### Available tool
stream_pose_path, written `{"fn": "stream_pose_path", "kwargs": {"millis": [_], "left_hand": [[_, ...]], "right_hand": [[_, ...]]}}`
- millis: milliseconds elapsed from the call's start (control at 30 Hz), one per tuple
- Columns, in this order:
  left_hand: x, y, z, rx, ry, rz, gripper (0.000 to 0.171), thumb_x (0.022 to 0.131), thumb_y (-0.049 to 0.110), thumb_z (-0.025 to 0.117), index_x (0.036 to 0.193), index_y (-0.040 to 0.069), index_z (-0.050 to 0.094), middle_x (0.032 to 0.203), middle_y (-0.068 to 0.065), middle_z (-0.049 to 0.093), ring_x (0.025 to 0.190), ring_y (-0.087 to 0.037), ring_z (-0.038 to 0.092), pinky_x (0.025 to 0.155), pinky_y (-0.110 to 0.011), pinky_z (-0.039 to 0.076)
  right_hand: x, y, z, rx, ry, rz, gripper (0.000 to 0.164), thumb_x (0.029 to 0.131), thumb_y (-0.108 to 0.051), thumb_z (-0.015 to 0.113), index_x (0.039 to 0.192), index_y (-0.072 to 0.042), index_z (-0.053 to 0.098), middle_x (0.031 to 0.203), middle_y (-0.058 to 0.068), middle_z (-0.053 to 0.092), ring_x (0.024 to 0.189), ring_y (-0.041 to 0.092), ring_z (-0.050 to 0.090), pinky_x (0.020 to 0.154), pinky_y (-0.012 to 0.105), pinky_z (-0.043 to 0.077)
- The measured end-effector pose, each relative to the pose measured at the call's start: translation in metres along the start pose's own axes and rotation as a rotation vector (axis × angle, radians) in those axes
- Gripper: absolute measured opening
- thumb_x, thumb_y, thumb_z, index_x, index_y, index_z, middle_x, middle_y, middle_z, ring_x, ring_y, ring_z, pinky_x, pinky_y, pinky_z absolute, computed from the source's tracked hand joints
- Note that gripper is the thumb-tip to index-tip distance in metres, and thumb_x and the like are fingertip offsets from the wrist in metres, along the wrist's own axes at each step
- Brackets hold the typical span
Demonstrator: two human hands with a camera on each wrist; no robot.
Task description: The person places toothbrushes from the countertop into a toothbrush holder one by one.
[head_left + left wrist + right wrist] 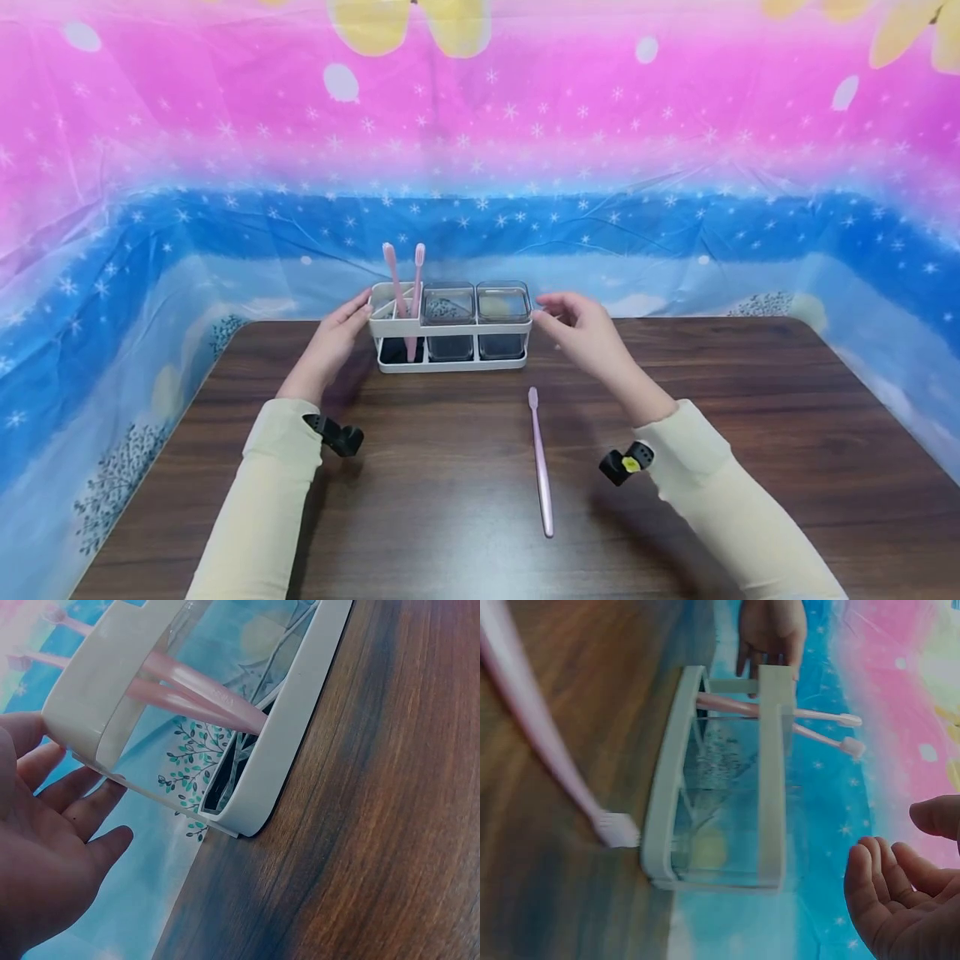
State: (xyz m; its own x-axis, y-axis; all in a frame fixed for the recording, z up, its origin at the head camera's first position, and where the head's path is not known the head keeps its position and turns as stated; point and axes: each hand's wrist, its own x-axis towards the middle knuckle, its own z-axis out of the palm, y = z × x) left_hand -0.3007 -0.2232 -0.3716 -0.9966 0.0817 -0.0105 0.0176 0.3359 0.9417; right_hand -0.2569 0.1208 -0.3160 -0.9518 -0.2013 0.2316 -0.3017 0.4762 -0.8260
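A white toothbrush holder (450,330) with two clear cups stands toward the back of the table. Two pink toothbrushes (417,279) lean upright in its left compartment, their heads above the rim. At the holder's left end my left hand (335,340) rests its fingertips (45,761) against the upper frame, fingers loosely extended. My right hand (588,333) is beside the right end with fingers loosely bent; the right wrist view shows a gap between it and the holder. A third pink toothbrush (541,467) lies on the table in front, head pointing toward the holder.
The dark wooden table (420,467) ends just behind the holder. A pink and blue patterned cloth (480,167) hangs around the back and sides. Black wrist cameras (335,435) sit below both hands, on the cuffs of pale sleeves (247,517).
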Motion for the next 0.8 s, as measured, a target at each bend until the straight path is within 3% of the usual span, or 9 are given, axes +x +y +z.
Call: {"fn": "stream_pose_path", "kwargs": {"millis": [167,400,667,800], "left_hand": [[0.000,0.001,0.000,-0.008,0.004,0.010,0.054,0.105,0.034,0.036,0.155,0.019,0.019,0.162,-0.009,0.009,0.148,-0.031,0.005,0.117,-0.055,0.012],[0.001,0.000,0.000,-0.018,0.021,0.009,0.054,0.105,0.034,0.037,0.155,0.020,0.021,0.162,-0.008,0.010,0.148,-0.031,0.006,0.118,-0.055,0.011],[0.001,0.000,0.000,-0.009,0.017,0.010,0.054,0.105,0.035,0.036,0.155,0.021,0.020,0.162,-0.008,0.010,0.148,-0.031,0.005,0.117,-0.055,0.011],[0.000,0.002,0.001,-0.003,0.018,0.006,0.054,0.105,0.036,0.036,0.155,0.021,0.020,0.162,-0.008,0.009,0.148,-0.031,0.005,0.117,-0.055,0.012]], "right_hand": [[-0.019,0.019,-0.001,0.004,-0.053,0.061,0.038,0.096,-0.018,0.060,0.126,0.004,0.057,0.105,0.021,0.066,0.083,0.022,0.064,0.071,0.035,0.058],[-0.036,0.035,0.011,0.093,-0.150,0.215,0.040,0.095,-0.015,0.059,0.127,0.009,0.053,0.106,0.026,0.062,0.089,0.036,0.066,0.067,0.032,0.059],[-0.051,0.050,0.031,0.038,-0.213,0.319,0.039,0.093,-0.011,0.061,0.126,0.008,0.054,0.095,0.016,0.063,0.070,0.018,0.063,0.061,0.029,0.058],[-0.057,0.057,0.038,0.020,-0.245,0.316,0.037,0.092,-0.009,0.062,0.123,0.009,0.055,0.088,0.012,0.062,0.066,0.015,0.062,0.058,0.029,0.057]]}}
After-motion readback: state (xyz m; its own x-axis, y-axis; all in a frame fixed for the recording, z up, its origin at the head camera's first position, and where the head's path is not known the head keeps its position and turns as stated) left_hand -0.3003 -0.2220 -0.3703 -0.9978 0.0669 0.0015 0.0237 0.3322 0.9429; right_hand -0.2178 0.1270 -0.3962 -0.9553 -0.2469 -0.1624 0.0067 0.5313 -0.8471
